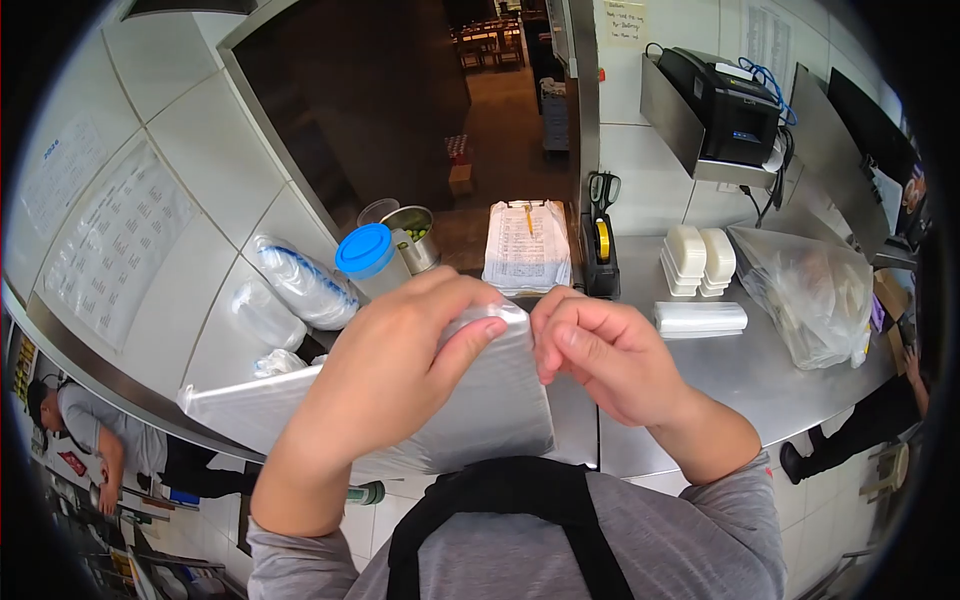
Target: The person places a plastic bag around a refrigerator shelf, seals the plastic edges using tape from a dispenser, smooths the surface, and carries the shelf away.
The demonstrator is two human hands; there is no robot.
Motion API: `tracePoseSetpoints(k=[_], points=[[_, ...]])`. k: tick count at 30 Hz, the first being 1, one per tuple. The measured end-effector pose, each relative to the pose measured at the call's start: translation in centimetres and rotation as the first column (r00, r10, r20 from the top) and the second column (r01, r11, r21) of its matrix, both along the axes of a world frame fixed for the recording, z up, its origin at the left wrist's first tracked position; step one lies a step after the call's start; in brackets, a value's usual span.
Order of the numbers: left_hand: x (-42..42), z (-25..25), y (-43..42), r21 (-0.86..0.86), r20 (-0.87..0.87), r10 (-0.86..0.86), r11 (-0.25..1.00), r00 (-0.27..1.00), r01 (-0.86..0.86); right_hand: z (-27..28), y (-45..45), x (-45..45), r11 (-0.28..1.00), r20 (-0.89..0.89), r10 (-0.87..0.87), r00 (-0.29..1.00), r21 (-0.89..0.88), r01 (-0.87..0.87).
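Observation:
A flat, rectangular pale pack wrapped in clear plastic (490,400) is tilted up in front of my chest. My left hand (385,360) lies over its top edge, thumb and fingers closed on the wrapped corner. Right beside that corner, my right hand (610,365) has its fingers curled and thumb pressed in; whether it pinches a bit of the wrap cannot be made out. Beyond my left hand stands a clear container with a blue lid (366,250). A clipboard with paper and a pencil (527,245) lies past both hands.
A steel counter (640,430) holds white foam boxes (697,258), a white plastic roll (700,318), a full clear bag (810,295) and a tape dispenser (601,250). Plastic packs (300,280) lean at left. A printer (725,110) sits on a wall shelf. People stand at both sides.

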State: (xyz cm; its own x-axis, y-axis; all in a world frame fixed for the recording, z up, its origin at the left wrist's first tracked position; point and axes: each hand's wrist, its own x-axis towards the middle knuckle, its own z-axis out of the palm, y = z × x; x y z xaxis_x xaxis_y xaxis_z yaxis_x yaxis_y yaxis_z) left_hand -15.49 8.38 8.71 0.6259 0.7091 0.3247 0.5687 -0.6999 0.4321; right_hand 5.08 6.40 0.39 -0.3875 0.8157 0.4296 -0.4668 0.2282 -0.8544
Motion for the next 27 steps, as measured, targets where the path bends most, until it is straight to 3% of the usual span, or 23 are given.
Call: tracePoseSetpoints(k=[7,9,13,16,18,19,21,25,27], points=[[0.3,1.5,0.3,-0.262,0.071,-0.154,0.951,0.986,0.167,1.3,-2.1,-0.1,0.974,-0.089,-0.02,0.996,-0.228,-0.001],[0.2,2.0,0.1,-0.366,-0.112,-0.175,0.922,0.978,0.123,1.5,-2.7,-0.3,0.955,-0.129,-0.089,0.988,-0.293,0.048],[0.1,0.4,0.3,-0.222,-0.101,-0.309,0.934,0.946,0.281,2.1,-4.0,-0.7,0.929,-0.131,-0.106,0.986,-0.368,0.051],[0.5,0.2,0.0,-0.139,-0.06,-0.338,0.935,0.939,0.327,3.1,-4.6,-0.9,0.916,-0.043,-0.155,0.987,-0.381,0.127],[0.7,0.9,-0.5,-0.303,-0.094,-0.273,0.924,0.958,0.234,3.9,-4.8,-0.8,0.864,0.106,-0.179,0.978,-0.459,0.208],[0.9,1.1,-0.6,-0.308,-0.098,-0.284,0.92,0.954,0.242,4.2,-4.9,-0.9,0.86,0.101,-0.189,0.977,-0.463,0.215],[1.1,1.4,-0.8,-0.386,-0.124,-0.219,0.909,0.968,0.156,4.6,-4.9,-1.1,0.79,0.262,-0.222,0.939,-0.517,0.33],[1.6,0.7,-1.5,-0.326,-0.138,-0.186,0.936,0.973,0.133,5.4,-4.8,-1.4,0.748,0.377,-0.267,0.887,-0.499,0.437],[1.9,-0.3,-1.5,-0.306,-0.011,-0.16,0.941,0.987,0.149,5.9,-4.9,-1.4,0.709,0.484,-0.303,0.821,-0.461,0.533]])
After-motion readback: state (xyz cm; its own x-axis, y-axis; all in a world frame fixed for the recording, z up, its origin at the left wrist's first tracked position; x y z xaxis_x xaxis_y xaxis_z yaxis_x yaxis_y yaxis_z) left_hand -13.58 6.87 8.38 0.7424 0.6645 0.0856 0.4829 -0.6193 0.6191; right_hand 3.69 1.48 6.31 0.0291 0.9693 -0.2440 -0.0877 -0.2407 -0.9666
